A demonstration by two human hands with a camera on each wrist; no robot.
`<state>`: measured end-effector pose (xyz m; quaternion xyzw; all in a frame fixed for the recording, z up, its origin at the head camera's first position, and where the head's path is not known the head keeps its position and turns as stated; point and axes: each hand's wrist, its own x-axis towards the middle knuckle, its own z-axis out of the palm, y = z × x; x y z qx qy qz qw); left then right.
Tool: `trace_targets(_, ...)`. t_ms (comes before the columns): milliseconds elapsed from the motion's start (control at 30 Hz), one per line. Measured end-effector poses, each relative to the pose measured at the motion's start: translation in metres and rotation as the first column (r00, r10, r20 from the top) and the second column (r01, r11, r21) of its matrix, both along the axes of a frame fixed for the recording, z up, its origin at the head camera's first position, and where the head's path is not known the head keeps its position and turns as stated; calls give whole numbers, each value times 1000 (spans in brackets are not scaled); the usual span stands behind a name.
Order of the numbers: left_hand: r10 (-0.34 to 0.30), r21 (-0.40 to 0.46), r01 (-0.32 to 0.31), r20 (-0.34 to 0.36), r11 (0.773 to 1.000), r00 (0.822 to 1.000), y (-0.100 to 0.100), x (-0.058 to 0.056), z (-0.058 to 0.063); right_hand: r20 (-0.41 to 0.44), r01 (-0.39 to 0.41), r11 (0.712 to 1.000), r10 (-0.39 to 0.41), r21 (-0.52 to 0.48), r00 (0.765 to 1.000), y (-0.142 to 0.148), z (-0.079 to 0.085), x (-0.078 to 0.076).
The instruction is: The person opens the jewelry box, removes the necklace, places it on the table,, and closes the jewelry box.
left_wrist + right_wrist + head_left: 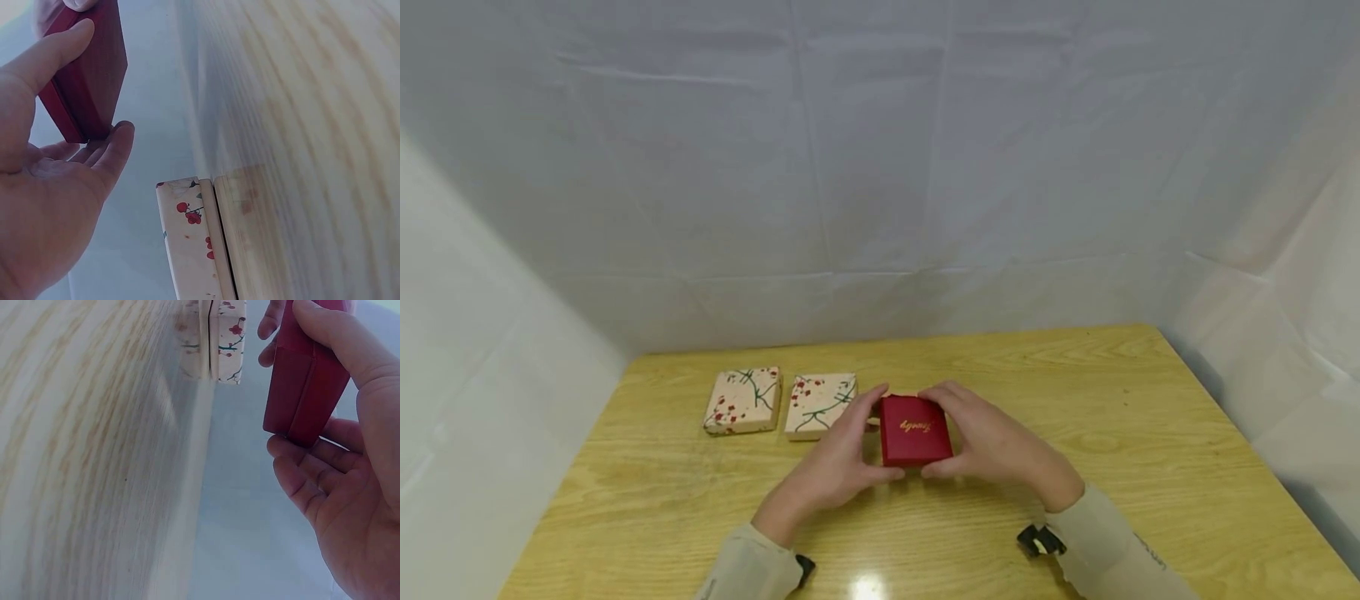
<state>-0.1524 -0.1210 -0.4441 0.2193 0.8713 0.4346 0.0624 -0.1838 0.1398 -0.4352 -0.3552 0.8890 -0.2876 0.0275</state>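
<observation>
A red jewelry box with gold lettering on its lid is held between both hands, raised off the table. The left hand grips its left side, thumb on the near side and fingers at the far side. On the opposite side the right hand grips it the same way. In the left wrist view the box stands apart from the tabletop, its lid seam showing. The right wrist view shows the thumb pressing one face of the box and fingers against another.
Two cream floral boxes lie at the left: one farther left, the other just beside the left hand. The wooden table backs onto a white cloth screen, which also rises at both sides.
</observation>
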Motion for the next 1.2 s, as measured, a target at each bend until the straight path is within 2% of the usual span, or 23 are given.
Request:
trace_targets(367, 8, -5, -8, 9, 1000, 1000, 0, 1, 1, -13, 0, 1000, 0, 5, 1000, -1, 0, -1)
trace_targets(1200, -18, -20, 18, 8, 1000, 1000, 0, 1, 1, -11, -6, 1000, 6, 8, 1000, 3, -1, -1)
